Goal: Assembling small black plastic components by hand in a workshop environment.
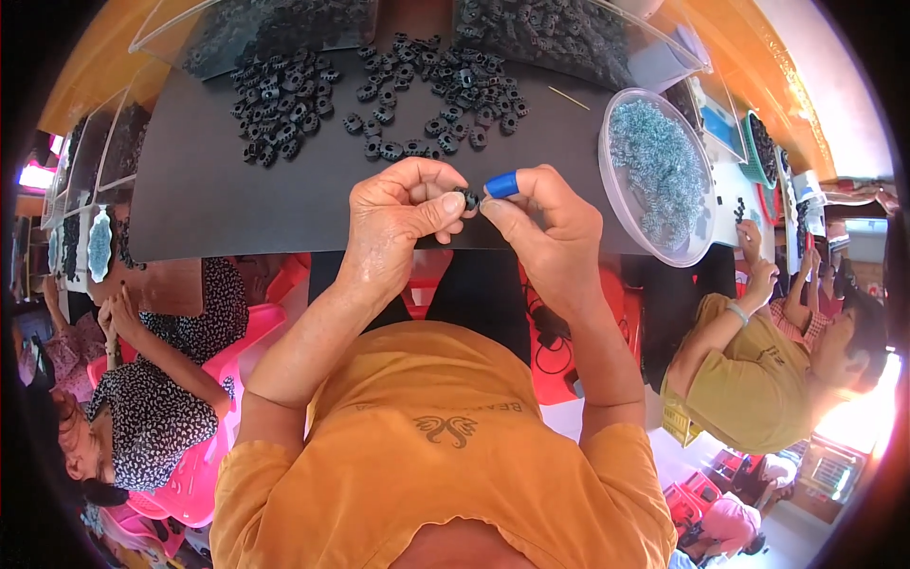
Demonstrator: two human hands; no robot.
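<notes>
Over the table's near edge, my left hand [406, 211] pinches a small black plastic part [469, 199] between thumb and fingers. My right hand [550, 220] meets it from the other side, thumb and index finger closed together at the part. Whatever lies in that right pinch is too small to make out. A blue wrap [501, 184] covers the tip of my right index finger. Farther back lie a pile of black plastic parts [281, 102] on the left and a looser spread of the same parts [455, 100] in the middle.
At the right stands a round clear tub [614, 180] of tiny bluish, shiny pieces. Clear bins [545, 43] of black parts line the back. A thin stick [569, 98] lies near the tub. Seated people [156, 389] work on the left and others [758, 370] on the right.
</notes>
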